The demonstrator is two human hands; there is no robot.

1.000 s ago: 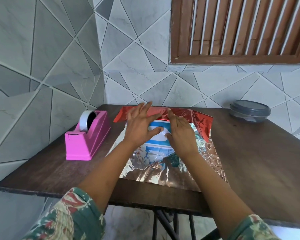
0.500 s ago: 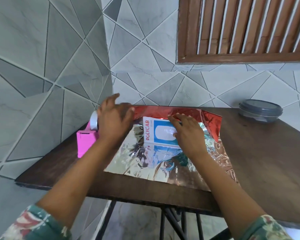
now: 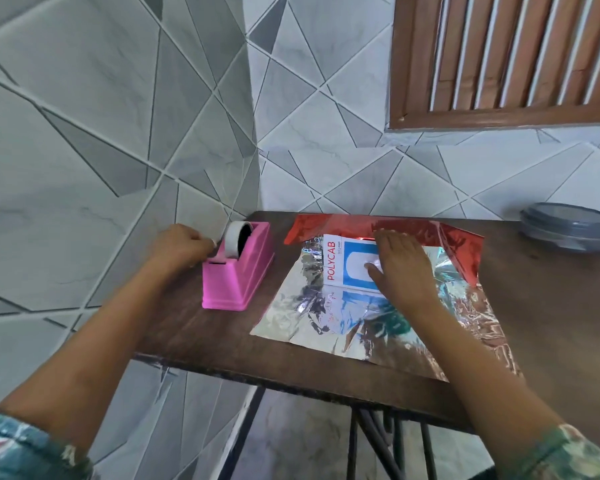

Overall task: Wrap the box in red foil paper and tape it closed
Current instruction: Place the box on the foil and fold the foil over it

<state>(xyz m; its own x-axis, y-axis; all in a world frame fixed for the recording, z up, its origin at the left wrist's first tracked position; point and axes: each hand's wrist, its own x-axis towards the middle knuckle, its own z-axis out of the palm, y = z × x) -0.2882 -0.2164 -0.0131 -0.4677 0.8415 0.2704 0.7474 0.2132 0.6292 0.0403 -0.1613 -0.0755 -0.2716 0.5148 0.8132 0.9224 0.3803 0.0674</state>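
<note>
A white and blue box [image 3: 343,265] marked POLYCAB lies on a sheet of foil paper [image 3: 326,317], silver side up, with its red far edge folded over the box's far side. My right hand [image 3: 400,268] lies flat on the box and the red flap, fingers straight. A pink tape dispenser [image 3: 238,271] with a roll of tape stands left of the foil. My left hand [image 3: 181,245] is at the dispenser's left side with fingers curled, fingertips at the tape's end near the cutter; whether it pinches the tape is not clear.
The dark wooden table [image 3: 194,334] stands in a tiled corner, its front edge near me. A grey lidded round container [image 3: 568,230] sits at the far right. A wooden louvred window [image 3: 499,57] is above.
My left hand left the foil and box, moved left and now sits at the tape dispenser. My right hand stays pressed on the box and flap. The view shifted left.
</note>
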